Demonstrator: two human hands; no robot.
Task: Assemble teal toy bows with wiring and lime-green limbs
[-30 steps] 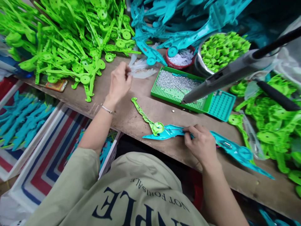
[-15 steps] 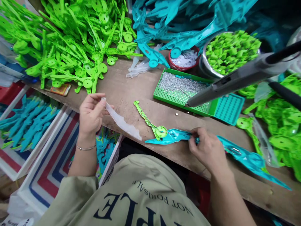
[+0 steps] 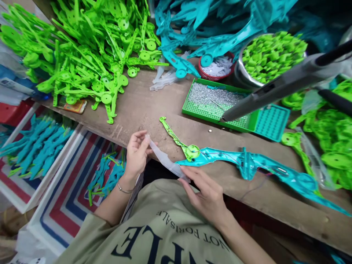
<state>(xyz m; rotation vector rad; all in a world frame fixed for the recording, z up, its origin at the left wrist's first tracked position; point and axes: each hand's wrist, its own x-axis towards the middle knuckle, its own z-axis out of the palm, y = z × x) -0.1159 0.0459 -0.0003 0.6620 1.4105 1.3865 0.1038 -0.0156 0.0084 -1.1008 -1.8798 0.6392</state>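
Observation:
A translucent white plastic strip [image 3: 165, 158] is stretched between my two hands at the table's front edge. My left hand [image 3: 138, 152] pinches its upper end between thumb and fingers. At the lower end, my right hand [image 3: 205, 190] has its thumb and fingers closed on the strip. Just beyond lies a long turquoise bow-shaped plastic shell [image 3: 220, 154], with thin wires running along it. A green plastic arm [image 3: 173, 135] with a round disc end joins its left part and points up and left. The shell's left tip is partly hidden behind the strip.
A green tray [image 3: 220, 102] of small screws stands behind the shell, below a grey power tool [image 3: 264, 88]. Green parts [image 3: 104, 55] are heaped back left, turquoise shells [image 3: 233, 33] at the back. A metal bowl [image 3: 272, 55] holds green pieces. Crates [image 3: 63, 183] stand lower left.
My right hand has let go of the turquoise shell's middle and moved left onto the strip's lower end. My left hand has brought the strip right and down, closer to my body.

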